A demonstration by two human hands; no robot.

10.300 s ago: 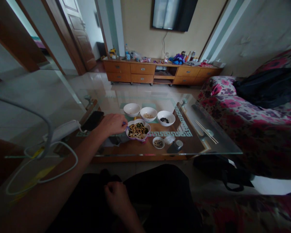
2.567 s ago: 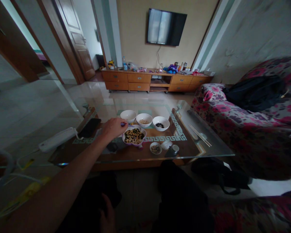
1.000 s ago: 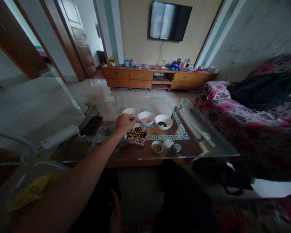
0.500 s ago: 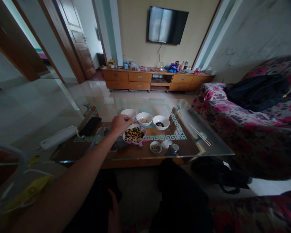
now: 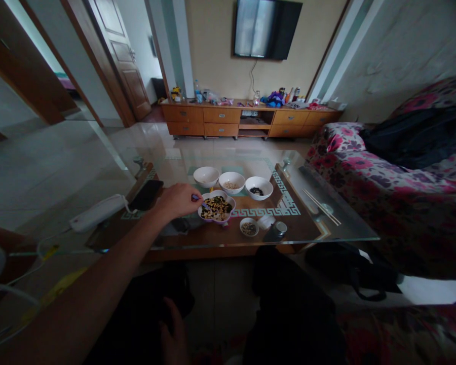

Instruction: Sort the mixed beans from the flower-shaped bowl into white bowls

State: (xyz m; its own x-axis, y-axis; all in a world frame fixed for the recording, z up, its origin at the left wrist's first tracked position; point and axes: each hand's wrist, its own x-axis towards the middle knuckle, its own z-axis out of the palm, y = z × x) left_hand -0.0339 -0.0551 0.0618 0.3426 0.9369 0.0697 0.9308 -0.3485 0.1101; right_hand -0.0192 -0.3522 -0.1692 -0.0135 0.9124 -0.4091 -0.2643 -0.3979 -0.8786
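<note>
The left hand (image 5: 180,199) grips a spoon (image 5: 205,205), its tip at the mix (image 5: 220,205) in the flower bowl (image 5: 213,220) on the table (image 5: 351,230), where a hard stir could spill bits or slide the bowl, unsteadied by the right hand (image 5: 174,327), whose shadowed grip I cannot tell.

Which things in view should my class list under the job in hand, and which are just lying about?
Likely part of the job:
purple spoon, held by the left hand
flower-shaped bowl with mixed contents
perhaps three white bowls and small dish nearby

Seemingly just lying about:
chopsticks
corded white device
black handled bag
television
</note>
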